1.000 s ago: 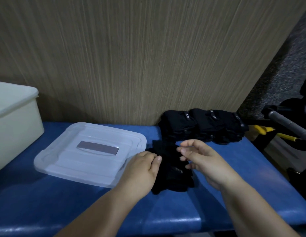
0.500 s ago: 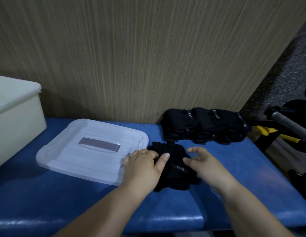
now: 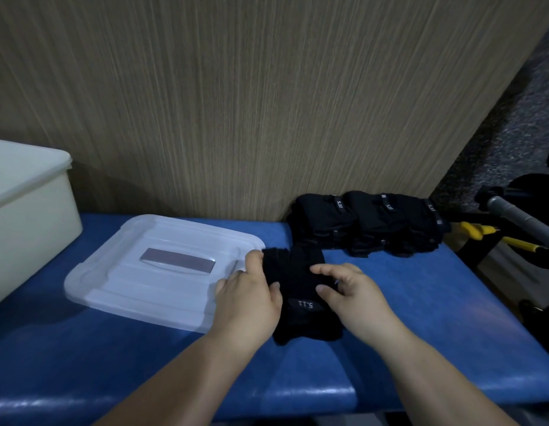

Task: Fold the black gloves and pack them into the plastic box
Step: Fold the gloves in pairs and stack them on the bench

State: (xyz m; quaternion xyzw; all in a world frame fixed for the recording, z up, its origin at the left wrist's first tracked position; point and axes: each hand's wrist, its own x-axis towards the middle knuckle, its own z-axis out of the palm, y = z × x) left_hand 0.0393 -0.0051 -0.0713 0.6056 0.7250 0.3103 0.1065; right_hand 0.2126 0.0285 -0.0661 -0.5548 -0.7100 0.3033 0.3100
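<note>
Blue tabletop [image 3: 420, 302], bare rightward; left hand [image 3: 248, 299] and right hand [image 3: 356, 296] grip the glove [image 3: 297, 272] labelled 5.11, beside lid [image 3: 144, 281].

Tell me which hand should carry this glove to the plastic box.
Left. The left hand grips the glove at its left edge, and the plastic box stands at the far left, beyond the lid. The right hand, holding the glove's other side, would probably have to cross over.

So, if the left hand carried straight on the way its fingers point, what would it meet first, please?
Probably the far right corner of the clear lid, just past the fingertips of the left hand, which grips the black glove; depth is hard to judge.
</note>
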